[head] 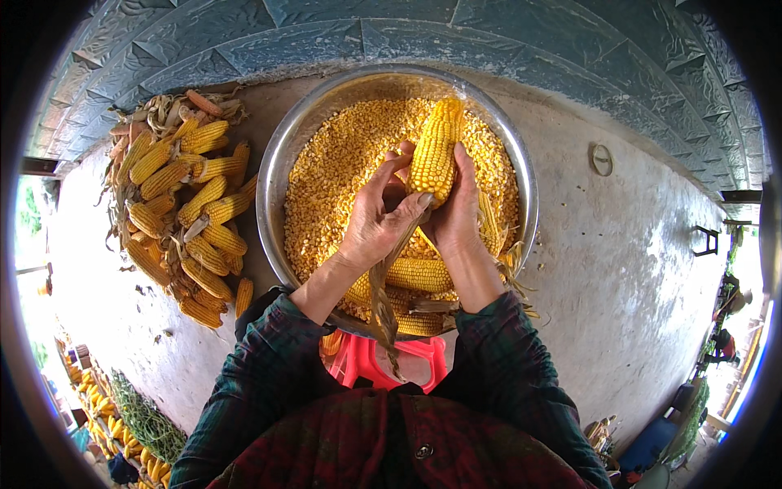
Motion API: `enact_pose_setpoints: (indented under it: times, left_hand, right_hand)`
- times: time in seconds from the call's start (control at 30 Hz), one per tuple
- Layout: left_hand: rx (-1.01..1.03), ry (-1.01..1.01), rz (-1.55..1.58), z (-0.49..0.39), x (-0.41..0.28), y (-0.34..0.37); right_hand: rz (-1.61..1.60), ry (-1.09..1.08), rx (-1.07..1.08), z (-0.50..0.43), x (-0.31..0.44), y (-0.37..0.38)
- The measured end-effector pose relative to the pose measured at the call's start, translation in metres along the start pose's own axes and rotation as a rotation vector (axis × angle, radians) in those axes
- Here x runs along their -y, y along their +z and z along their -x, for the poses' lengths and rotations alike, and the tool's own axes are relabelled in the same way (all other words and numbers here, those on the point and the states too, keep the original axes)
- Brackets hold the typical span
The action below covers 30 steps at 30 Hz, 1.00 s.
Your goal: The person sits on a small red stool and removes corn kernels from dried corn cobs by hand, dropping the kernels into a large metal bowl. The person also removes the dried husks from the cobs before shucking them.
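An ear of dried corn (436, 147) is held between my two hands above a large metal basin (273, 183). My left hand (383, 214) has its thumb pressed at the lower end of the ear, by a strip of dry husk (383, 299) that hangs down toward my lap. Around the right side of the same ear curls my right hand (458, 211); some of its fingers are hidden. Loose yellow kernels (330, 171) fill much of the basin. Several more ears, among them one whole corn cob (421, 275), lie on the kernels at the near side.
Left of the basin is a heap of corn ears (183, 208) with dry husks. A pink plastic stool (360, 360) shows under the basin's near edge. Beyond stands a blue-grey tiled wall (403, 43). A small ring (602, 160) lies on the concrete floor (617, 257) at right.
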<state>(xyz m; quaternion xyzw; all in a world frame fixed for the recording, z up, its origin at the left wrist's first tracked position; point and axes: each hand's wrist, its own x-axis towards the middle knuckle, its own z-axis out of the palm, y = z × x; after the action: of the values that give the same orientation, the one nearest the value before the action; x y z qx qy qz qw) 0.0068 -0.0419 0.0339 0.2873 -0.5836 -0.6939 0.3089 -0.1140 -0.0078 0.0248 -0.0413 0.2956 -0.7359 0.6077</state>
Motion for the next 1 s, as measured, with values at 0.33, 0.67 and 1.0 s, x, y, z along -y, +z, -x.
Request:
enact_pose_setpoints:
  times: [0.33,0.67,1.0]
  left_hand:
    - [-0.01,-0.146,-0.012,-0.013,-0.014,-0.02]
    - [-0.458,-0.294,0.505,-0.023,0.001,-0.04]
    - [-0.62,-0.282,0.506,-0.025,-0.011,-0.051]
  right_hand:
    - [0.251,-0.046,-0.084,-0.004,0.017,-0.01]
    - [0.869,0.2,0.112,0.012,-0.007,0.014]
    - [0.894,0.249,0.316,0.019,-0.007,0.01]
